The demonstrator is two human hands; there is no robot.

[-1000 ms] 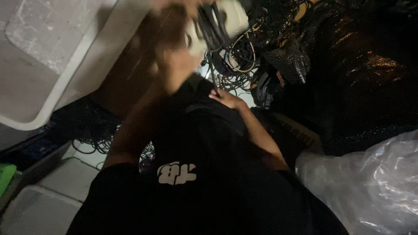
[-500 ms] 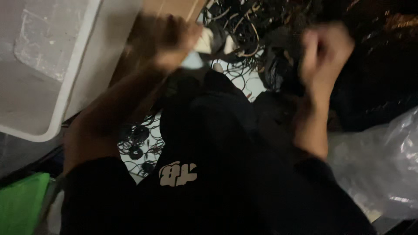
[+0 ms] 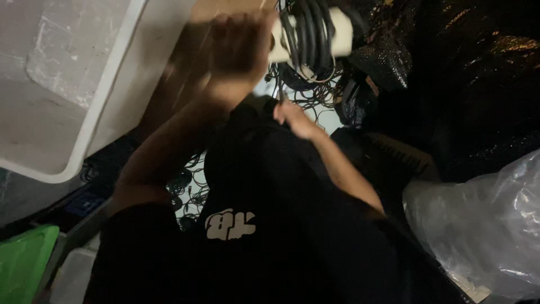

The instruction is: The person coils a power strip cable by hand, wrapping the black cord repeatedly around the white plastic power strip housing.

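The left hand (image 3: pixel 239 48) is raised near the top of the view, its fingers (image 3: pixel 256 34) closed around one end of a white power strip (image 3: pixel 312 35) that has a thick bundle of dark cables (image 3: pixel 306 28) wound around its middle — the hand and strip are blurred, so the sockets cannot be made out. The strip hangs over a loose tangle of black wires (image 3: pixel 304 90) lying below on a pale floor patch. The right hand (image 3: pixel 292 118) sits lower, at the chest, with its fingers curled against the black shirt (image 3: pixel 270 225); whether it grips anything I cannot tell, since the fingertips are hidden by the cloth. A white emblem (image 3: pixel 229 224) shows on the shirt front. To the left stands a large white plastic bin (image 3: pixel 84 135), its rim rounded and its far side cut off by the frame, and a brown cardboard piece (image 3: pixel 185 62) leans just beside it. A green bag (image 3: pixel 22 262) lies in the lower left corner, partly cut off. On the right a clear, crinkled plastic bag (image 3: pixel 484 225) bulges below a glossy black plastic sheet (image 3: pixel 484 73) — what each covers is hidden.
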